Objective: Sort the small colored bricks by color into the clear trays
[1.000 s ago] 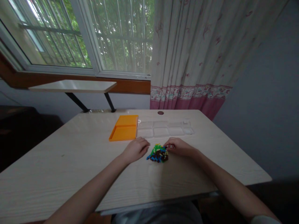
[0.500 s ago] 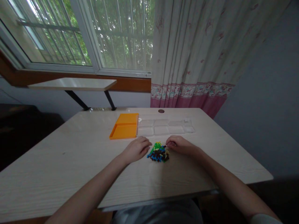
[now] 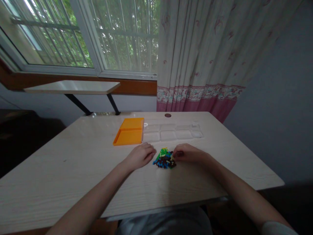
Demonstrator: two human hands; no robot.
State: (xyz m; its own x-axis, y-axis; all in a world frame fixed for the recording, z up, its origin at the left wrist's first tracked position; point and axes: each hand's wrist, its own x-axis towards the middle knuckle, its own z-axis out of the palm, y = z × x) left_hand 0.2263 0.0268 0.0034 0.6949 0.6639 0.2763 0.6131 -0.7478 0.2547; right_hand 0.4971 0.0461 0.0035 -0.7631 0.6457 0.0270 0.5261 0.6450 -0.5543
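A small heap of tiny plastic pieces, brown, blue, green, yellow and cream, lies on the table between my hands. Just left of it, my left hand rests with its fingers curled together; whatever they may hold is hidden. At the heap's right edge is my right hand, its fingertips drawn into a pinch and touching the outer pieces. Anything between those fingertips is too small to name.
Behind the heap lie a clear compartment tray and an orange case, opened flat. The pale wooden table has a round cable hole near its back edge. A raised shelf stands at the back left.
My right hand has moved slightly down and in, from beside the heap to its right edge, its fingers now reaching the pieces. My left hand stays almost in place. The view has shifted slightly.
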